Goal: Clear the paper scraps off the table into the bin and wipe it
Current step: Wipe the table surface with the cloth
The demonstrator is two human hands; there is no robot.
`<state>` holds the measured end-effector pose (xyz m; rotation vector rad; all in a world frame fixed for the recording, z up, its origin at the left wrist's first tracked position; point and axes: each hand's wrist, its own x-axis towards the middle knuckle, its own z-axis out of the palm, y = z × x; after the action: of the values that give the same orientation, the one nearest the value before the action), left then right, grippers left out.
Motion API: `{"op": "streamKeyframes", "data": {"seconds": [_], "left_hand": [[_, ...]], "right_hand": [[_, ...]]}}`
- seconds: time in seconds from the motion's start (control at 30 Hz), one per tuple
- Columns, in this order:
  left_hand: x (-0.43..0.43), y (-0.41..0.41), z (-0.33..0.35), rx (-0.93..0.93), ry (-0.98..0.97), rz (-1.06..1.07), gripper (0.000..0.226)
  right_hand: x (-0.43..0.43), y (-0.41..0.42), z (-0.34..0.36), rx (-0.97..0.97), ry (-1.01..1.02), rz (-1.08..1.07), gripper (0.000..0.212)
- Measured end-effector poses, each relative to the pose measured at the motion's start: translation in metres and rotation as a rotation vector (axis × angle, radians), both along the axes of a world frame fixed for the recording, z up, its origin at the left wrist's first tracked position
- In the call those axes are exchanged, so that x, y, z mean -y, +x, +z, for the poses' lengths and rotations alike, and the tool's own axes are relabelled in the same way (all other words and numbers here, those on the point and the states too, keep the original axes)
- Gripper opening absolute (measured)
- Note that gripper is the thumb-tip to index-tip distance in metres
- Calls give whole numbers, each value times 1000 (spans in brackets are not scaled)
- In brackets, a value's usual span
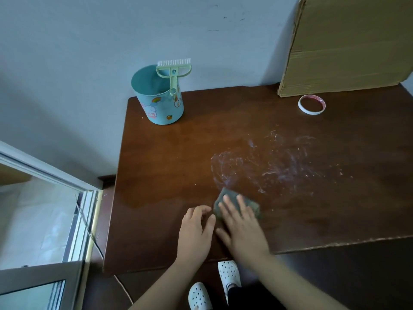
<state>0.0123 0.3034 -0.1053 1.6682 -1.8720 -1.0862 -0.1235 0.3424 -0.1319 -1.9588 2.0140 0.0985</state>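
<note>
- Head view, the only one: brown table (167,164) pushed vs the wall, seen from above.
- Bin (159,101), a teal cup w/ stickers, stands at the far left corner by the wall. My guess: parked there so it stays out of the wiping path but within reach.
- Green brush (173,74) is hooked over the bin's rim, bristles up, handle hanging down the outside. Looks stowed, so the sweeping part seems done.
- No loose paper scraps that I can make out on the table. If any went in the bin, its inside is too dim to tell.
- White smear (268,166) w/ streaks and flecks spreads over the middle-right of the top. That's what's left to wipe, I'd say.
- Cloth (253,209), grey-green pad, lies flat on the table at the near edge of that smear.
- Right hand (242,227) lies on top of the cloth, fingers straight and spread, palm down, pressing not grasping. Flat like that to push it across the wood, prob.
- Left hand (196,229) is just beside it on the bare table, fingers loosely bent, nothing in it. Seems a brace for the body.
- Tape roll (311,104) and cardboard box (348,45) sit at the far right, well apart from the hands.
</note>
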Motion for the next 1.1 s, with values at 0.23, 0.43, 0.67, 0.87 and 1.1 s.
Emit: {"op": "streamKeyframes", "data": {"seconds": [0.23,0.43,0.67,0.87,1.1], "left_hand": [[-12,17,2,0,-1,-9,16],[-26,24,1,-13,0,-8,17],[-39,23,-1,-32,1,-76,16],[-45,19,4,-50,32,-109,18],[-47,40,3,-54,-5,4,20]], "right_hand": [[22,-29,7,0,-2,-8,66],[8,-16,4,-45,-20,-153,65],[-60,-6,-7,-9,-70,11,60],[-52,-45,0,-21,-4,-406,101],[-69,67,1,9,-81,-23,60]]}}
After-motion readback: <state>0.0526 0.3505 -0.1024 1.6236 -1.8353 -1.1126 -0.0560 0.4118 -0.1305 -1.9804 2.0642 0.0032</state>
